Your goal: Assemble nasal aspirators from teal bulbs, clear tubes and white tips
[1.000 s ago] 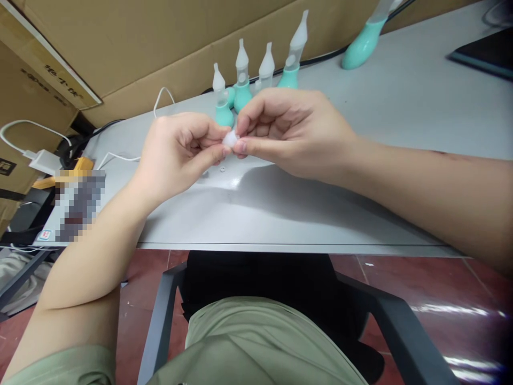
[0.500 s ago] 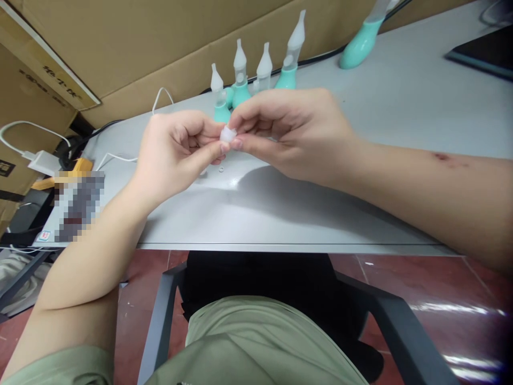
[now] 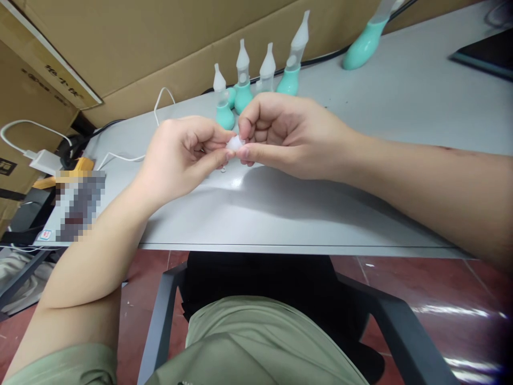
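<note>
A small translucent white plastic piece (image 3: 235,143) is pinched between both hands above the table. My left hand (image 3: 186,155) grips its left side with thumb and forefinger. From the right, my right hand (image 3: 286,133) holds it between thumb and fingertips, and the fingers hide much of its shape. Just behind the hands stand several nasal aspirators with teal bulbs and white pointed tips, the nearest being an aspirator (image 3: 224,115) at the left of the group. A tiny ring (image 3: 223,170) lies on the table below my left fingertips.
Another teal-bulbed aspirator (image 3: 364,45) leans at the back right, near a dark flat device (image 3: 487,56). A cardboard wall (image 3: 160,43) closes off the back. White cables and a white plug (image 3: 46,162) are at the left. The grey table's (image 3: 280,235) front edge runs above my lap.
Both hands have shifted slightly right and down with the white piece still between them. My right hand's fingers have turned a little, showing more of the curled ones.
</note>
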Demonstrator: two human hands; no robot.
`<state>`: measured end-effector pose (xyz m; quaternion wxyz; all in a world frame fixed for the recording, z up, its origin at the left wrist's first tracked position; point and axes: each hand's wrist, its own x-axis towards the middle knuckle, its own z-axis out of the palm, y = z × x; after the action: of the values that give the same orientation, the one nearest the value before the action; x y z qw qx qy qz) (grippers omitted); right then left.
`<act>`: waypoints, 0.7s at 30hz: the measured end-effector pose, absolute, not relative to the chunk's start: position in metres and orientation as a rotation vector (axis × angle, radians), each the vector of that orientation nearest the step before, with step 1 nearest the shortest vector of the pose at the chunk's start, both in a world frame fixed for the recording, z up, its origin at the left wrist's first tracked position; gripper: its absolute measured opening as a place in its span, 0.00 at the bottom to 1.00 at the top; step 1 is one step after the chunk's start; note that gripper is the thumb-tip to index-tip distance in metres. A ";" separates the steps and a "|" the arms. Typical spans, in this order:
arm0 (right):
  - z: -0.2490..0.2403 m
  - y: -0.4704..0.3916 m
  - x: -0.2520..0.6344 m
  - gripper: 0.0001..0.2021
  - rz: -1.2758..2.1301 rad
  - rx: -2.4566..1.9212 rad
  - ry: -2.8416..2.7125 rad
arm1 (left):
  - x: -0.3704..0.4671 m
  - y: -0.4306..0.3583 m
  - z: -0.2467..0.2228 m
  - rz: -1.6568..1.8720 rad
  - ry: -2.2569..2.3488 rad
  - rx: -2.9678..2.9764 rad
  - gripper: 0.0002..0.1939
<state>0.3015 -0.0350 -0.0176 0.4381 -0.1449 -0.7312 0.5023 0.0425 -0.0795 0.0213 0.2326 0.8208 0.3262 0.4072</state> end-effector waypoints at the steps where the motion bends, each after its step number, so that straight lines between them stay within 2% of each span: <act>1: -0.017 -0.035 0.302 0.20 1.270 -0.367 -1.818 | 0.042 -0.080 0.021 1.116 0.874 2.255 0.04; 2: -0.017 -0.034 0.302 0.21 1.293 -0.367 -1.823 | 0.042 -0.081 0.021 1.112 0.859 2.250 0.02; 6: -0.014 -0.031 0.303 0.23 1.328 -0.354 -1.819 | 0.039 -0.081 0.021 1.091 0.862 2.264 0.07; 10: -0.010 -0.031 0.306 0.24 1.330 -0.424 -1.825 | 0.038 -0.078 0.023 1.044 0.899 2.353 0.02; 15: -0.009 -0.032 0.309 0.24 1.378 -0.484 -1.800 | 0.038 -0.078 0.027 1.080 0.952 2.465 0.03; 18: -0.009 -0.033 0.307 0.23 1.408 -0.547 -1.727 | 0.038 -0.077 0.028 1.096 0.927 2.541 0.09; 21: -0.009 -0.037 0.302 0.23 1.425 -0.590 -1.635 | 0.035 -0.073 0.025 1.116 0.933 2.528 0.10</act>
<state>0.3021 -0.0371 -0.0085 0.4321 -0.2369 -0.6561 0.5716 0.0350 -0.0727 0.0246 0.1121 0.8612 0.3180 0.3803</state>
